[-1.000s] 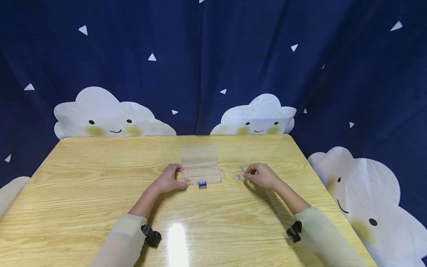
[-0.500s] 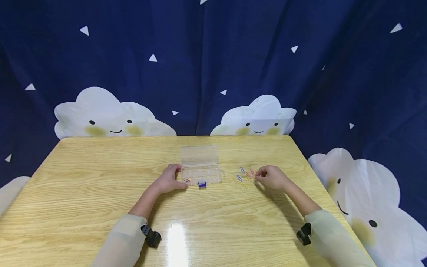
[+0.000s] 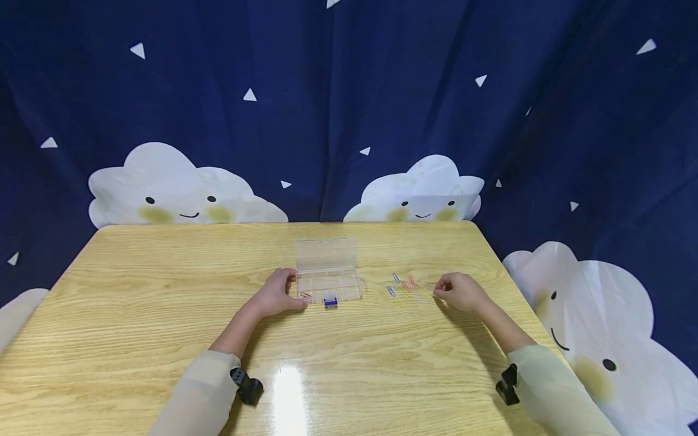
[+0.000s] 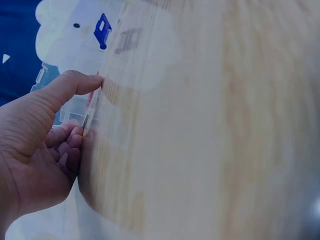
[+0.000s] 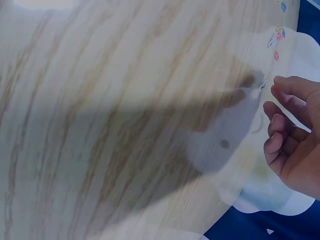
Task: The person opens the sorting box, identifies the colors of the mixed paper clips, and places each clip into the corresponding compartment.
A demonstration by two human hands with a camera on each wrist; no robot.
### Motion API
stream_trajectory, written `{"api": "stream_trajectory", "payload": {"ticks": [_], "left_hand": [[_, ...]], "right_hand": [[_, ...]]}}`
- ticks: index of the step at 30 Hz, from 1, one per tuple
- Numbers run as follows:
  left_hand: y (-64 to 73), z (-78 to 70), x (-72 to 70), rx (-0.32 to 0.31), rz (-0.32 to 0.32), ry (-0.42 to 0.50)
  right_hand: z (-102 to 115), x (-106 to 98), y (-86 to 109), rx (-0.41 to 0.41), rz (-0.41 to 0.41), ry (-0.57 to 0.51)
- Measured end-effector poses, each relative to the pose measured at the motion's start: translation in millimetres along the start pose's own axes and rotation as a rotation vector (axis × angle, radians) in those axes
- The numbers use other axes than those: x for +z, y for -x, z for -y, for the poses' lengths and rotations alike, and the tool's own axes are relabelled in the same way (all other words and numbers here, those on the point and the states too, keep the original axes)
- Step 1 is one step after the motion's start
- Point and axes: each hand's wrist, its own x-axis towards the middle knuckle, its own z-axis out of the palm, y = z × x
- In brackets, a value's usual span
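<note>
In the head view a clear plastic compartment box (image 3: 327,286) stands at the middle of the table with its lid raised at the back. A red paper clip (image 3: 305,295) lies in its front left compartment. My left hand (image 3: 277,292) grips the box's left end, thumb at the front edge and fingers curled at the side. Right of the box lie several loose paper clips, among them a blue clip (image 3: 391,291), a red clip (image 3: 405,286) and a yellow clip (image 3: 400,303). My right hand (image 5: 297,132) is just beside a white clip (image 5: 262,85), thumb and fingers apart, holding nothing visible.
The box's blue latch (image 3: 330,301) hangs at its front. The wooden table (image 3: 349,357) ends at the back against a dark blue curtain (image 3: 338,91) with cloud prints.
My right hand has moved right in steps, and more paper clips show on the table to its left: red, pink, yellow and white ones. My left hand and the box have stayed still.
</note>
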Motion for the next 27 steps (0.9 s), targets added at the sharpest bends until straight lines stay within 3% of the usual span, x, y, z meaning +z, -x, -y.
{"api": "stream_trajectory", "payload": {"ticks": [13,20,27], "left_hand": [[-0.3,0.3,0.9,0.004,0.0,-0.012],[-0.4,0.0,0.9,0.004,0.001,-0.009],[0.3,-0.6,0.5,-0.004,0.001,0.002]], "right_hand": [[-8.6,3.1,-1.4,-0.005,0.02,0.071],[-7.8,1.9,0.8,-0.084,0.012,0.038],[-5.1,6.4,-5.0,-0.004,0.025,0.096]]}}
